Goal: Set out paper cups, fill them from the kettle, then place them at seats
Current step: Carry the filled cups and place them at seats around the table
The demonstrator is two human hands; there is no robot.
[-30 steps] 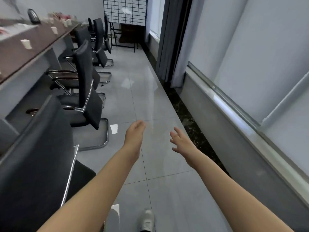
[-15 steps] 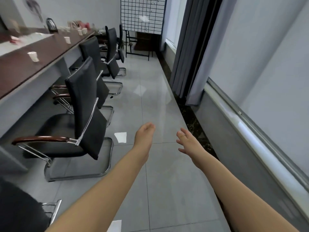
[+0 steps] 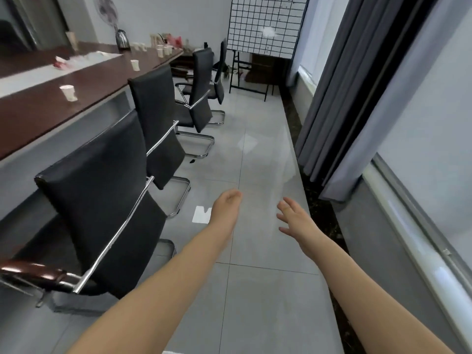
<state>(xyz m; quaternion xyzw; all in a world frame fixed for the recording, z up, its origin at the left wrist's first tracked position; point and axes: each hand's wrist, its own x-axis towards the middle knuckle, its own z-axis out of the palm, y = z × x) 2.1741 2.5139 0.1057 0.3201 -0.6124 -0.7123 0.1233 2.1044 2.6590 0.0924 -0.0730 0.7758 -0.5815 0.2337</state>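
I've walked nearer the kettle (image 3: pixel 122 40) on the counter (image 3: pixel 38 108). Left hand (image 3: pixel 227 208) relaxed, right hand (image 3: pixel 293 221) spread, both empty, so more cups (image 3: pixel 164 50) probably need fetching.

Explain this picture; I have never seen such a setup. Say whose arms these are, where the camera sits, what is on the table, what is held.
No machine here: the camera is worn on a person's head, looking forward and down, so the arms are the wearer's own. The left hand and right hand reach out over the tiled floor; both hold nothing. At left runs a long brown table with black chairs beside it. On it stand a near paper cup, a farther paper cup and, at the far end, a cluster of cups beside a metal kettle.
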